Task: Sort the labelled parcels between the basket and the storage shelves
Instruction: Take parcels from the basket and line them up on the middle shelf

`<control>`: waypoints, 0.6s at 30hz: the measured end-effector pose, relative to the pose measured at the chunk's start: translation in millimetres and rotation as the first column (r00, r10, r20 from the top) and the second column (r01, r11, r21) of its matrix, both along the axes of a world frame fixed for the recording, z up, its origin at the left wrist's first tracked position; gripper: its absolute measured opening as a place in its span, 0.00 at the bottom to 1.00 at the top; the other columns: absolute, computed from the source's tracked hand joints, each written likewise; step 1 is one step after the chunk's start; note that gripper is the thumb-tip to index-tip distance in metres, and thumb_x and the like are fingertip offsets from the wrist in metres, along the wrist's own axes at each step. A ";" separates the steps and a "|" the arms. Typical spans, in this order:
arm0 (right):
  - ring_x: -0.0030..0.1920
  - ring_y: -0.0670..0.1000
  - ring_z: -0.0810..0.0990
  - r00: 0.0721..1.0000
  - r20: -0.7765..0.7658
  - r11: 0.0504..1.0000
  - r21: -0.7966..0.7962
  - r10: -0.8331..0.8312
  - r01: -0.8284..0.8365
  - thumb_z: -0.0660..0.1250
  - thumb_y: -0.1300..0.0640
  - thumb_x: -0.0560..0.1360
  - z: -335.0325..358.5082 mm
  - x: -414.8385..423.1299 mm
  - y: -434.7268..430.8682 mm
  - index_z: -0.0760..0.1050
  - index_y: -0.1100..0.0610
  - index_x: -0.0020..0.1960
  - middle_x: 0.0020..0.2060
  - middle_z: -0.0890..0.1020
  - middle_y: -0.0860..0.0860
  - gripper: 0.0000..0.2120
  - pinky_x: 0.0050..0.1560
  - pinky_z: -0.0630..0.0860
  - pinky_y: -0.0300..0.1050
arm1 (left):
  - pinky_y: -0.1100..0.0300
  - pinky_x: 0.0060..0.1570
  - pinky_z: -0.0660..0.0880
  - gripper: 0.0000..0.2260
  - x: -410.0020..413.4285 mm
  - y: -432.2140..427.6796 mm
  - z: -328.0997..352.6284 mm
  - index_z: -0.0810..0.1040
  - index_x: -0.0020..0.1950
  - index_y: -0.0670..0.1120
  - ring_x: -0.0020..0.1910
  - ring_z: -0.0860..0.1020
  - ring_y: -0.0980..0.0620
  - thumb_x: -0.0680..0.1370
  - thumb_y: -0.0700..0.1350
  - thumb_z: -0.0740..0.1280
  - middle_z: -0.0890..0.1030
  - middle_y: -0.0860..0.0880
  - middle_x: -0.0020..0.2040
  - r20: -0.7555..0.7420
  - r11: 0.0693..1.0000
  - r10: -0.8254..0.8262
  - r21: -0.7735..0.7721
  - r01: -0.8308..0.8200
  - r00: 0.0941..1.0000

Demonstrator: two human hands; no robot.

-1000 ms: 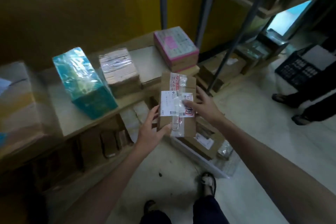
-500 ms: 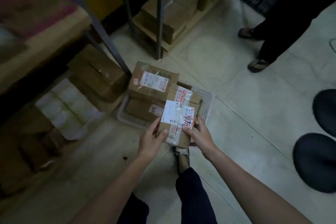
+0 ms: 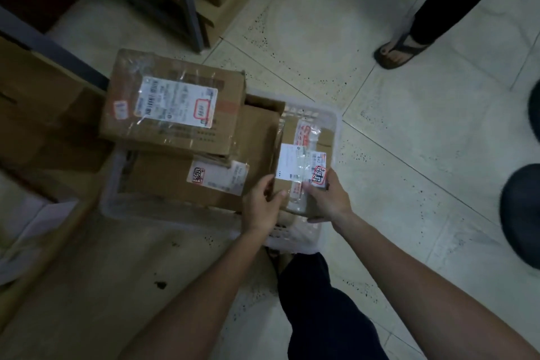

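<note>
Two hands hold one parcel (image 3: 304, 161) here: our left hand (image 3: 261, 207) clasps its near left edge, thumb on top, and our right hand (image 3: 328, 199) grips the near right corner, thumb pressed on the label by the red mark. Neither is free. We hold the parcel over the right end of the basket (image 3: 337, 123), the pale plastic tub on the floor straight ahead of us. Whether its far end already rests on something inside, we cannot tell.

The relation that matters: the parcel's long axis runs away from us, near end in our grip, far end pointing at the basket's far wall. The open slot lies directly under and ahead of it, between the right wall and the low box (image 3: 257, 137) just to its left. Further left sit a labelled box (image 3: 181, 181) and, stacked above it, a bigger box (image 3: 172, 102) hanging over the rim.

We judge the next move as a short lowering, straight down and slightly forward. Both hands are equally near; the right one sits closer to the wall and may need to let go first.
</note>
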State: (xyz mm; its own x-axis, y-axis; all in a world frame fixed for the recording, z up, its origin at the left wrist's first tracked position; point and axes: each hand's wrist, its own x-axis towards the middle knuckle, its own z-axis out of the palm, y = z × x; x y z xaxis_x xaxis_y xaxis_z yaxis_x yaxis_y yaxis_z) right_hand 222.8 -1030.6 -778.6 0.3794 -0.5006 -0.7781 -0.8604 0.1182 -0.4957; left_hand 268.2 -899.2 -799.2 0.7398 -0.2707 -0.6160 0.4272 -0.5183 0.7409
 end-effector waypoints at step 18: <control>0.63 0.60 0.71 0.996 0.026 0.925 -0.373 0.083 -0.068 0.64 0.63 0.75 -69.8 23.4 11.2 0.65 0.64 0.66 0.62 0.73 0.61 0.21 0.61 0.68 0.48 | 0.55 0.58 0.67 0.32 27.1 -22.6 -51.1 0.49 0.76 0.49 0.65 0.67 0.44 0.76 0.47 0.63 0.62 0.43 0.70 0.122 0.787 -0.594 0.295 0.542 0.795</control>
State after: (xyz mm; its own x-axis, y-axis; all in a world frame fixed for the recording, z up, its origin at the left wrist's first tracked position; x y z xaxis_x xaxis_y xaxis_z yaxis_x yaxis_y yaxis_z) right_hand 246.2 -1019.4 -848.4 0.4546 -0.7195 -0.5251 -0.8380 -0.1455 -0.5260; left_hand 295.2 -921.8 -850.4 0.6089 -0.5485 -0.5731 -0.1426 -0.7863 0.6011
